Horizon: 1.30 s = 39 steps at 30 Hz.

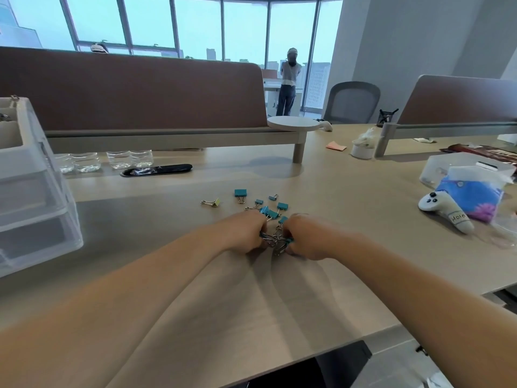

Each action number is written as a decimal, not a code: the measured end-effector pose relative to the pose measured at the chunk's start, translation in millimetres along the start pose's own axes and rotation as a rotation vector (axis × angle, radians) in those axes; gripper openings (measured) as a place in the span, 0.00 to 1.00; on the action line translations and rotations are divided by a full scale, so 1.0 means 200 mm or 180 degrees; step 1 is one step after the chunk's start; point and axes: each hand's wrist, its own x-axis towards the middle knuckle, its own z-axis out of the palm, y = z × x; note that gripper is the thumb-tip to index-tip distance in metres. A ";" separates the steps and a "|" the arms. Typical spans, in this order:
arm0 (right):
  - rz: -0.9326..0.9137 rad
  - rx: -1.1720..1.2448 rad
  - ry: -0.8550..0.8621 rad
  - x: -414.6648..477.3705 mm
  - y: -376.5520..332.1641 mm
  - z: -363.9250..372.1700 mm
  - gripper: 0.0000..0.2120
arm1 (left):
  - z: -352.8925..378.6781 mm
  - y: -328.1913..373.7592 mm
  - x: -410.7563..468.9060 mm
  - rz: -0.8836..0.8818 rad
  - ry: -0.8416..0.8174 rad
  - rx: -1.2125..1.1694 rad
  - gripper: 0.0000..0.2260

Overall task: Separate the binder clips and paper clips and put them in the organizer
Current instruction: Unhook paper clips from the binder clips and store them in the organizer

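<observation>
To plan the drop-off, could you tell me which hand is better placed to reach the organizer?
Probably the left hand: the organizer stands far to the left, while the right hand would reach across. Both hands grip the tangled clips.

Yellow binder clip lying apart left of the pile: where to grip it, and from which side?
Pinch the yellow clip by its wire handles, coming from above on the left. It lies on its side with the handles pointing left, away from the teal clips, so that end looks freest.
</observation>
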 end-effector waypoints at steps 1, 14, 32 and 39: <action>-0.0001 -0.0030 -0.0018 0.01 -0.01 0.00 0.10 | 0.00 0.00 -0.01 -0.0015 -0.0005 -0.0046 0.11; -0.0098 0.0308 0.0330 0.01 -0.05 0.02 0.15 | 0.02 -0.02 -0.07 -0.0019 0.0086 -0.0420 0.11; -0.0439 0.1407 -0.0018 -0.01 -0.59 -0.19 0.06 | -0.17 -0.36 -0.63 -0.0884 0.0948 -0.1336 0.04; -0.1000 0.2223 -0.0055 -0.01 -1.09 -0.54 0.05 | -0.51 -0.58 -1.11 -0.1441 0.1438 -0.1180 0.05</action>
